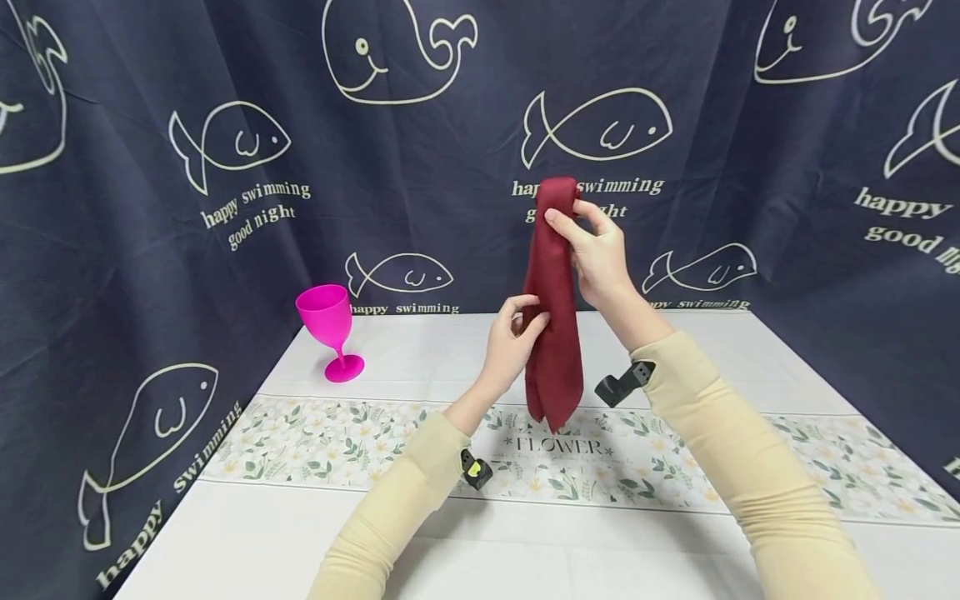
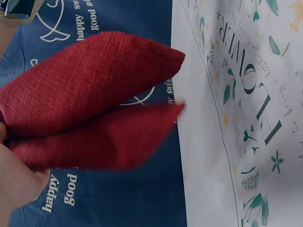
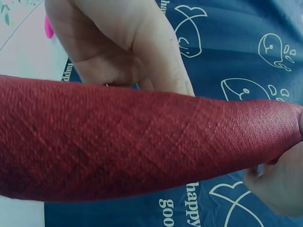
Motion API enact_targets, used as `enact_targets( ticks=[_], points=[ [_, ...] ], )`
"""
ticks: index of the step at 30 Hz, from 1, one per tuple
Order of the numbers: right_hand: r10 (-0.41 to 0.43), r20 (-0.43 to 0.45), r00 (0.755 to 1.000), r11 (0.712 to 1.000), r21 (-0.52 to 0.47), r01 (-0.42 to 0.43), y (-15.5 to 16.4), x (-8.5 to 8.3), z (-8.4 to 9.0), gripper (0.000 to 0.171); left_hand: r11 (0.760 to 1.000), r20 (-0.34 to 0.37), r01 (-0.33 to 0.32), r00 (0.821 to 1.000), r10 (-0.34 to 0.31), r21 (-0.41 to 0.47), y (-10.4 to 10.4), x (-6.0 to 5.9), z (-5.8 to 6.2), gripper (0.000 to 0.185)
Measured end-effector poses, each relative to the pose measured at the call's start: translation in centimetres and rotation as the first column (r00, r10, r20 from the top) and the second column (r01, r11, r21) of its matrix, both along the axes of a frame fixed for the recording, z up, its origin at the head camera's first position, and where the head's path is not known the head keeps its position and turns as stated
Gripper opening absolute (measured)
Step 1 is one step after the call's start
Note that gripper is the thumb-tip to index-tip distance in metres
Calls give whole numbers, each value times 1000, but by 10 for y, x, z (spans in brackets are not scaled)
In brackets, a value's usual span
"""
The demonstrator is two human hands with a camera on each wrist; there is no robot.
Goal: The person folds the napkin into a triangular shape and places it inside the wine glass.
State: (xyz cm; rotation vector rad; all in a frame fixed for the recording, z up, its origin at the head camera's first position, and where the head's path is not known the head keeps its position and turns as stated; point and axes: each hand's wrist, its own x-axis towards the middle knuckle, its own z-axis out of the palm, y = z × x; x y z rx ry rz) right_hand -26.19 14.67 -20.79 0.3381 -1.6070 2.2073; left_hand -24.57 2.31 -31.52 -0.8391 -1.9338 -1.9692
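A folded dark red cloth (image 1: 553, 333) hangs upright above the table, narrow at the top and ending in two pointed tips at the bottom. My right hand (image 1: 603, 254) pinches it near its top, thumb in front and fingers behind. Lower down, my left hand (image 1: 510, 346) pinches the cloth's left edge between thumb and fingers. Both tips of the cloth (image 2: 94, 80) stand apart in the left wrist view. The right wrist view shows the woven front of the cloth (image 3: 142, 137) hiding some of the left hand's fingertips.
A bright pink goblet (image 1: 327, 317) stands upright at the table's back left. The white table (image 1: 300, 542) carries a flower-printed band (image 1: 315, 442) across its middle. Dark blue curtains (image 1: 450, 208) with fish drawings close off the back and sides.
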Motion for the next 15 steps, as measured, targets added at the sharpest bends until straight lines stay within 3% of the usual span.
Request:
enact_targets(
  ticks=[2,5,15],
  points=[
    [-2,-9,1000,1000,-3,2,-1,0,0,28,998,-12,-17,1000,17,68,0,-1,0,22],
    [-13,-13,1000,1000,-10,13,-3,-1,0,28,994,-46,-49,998,54,94,-2,-1,0,18],
    [-83,-1,997,996,30,83,-5,-2,-3,32,992,-68,-106,993,101,-67,-4,7,5,30]
  ],
)
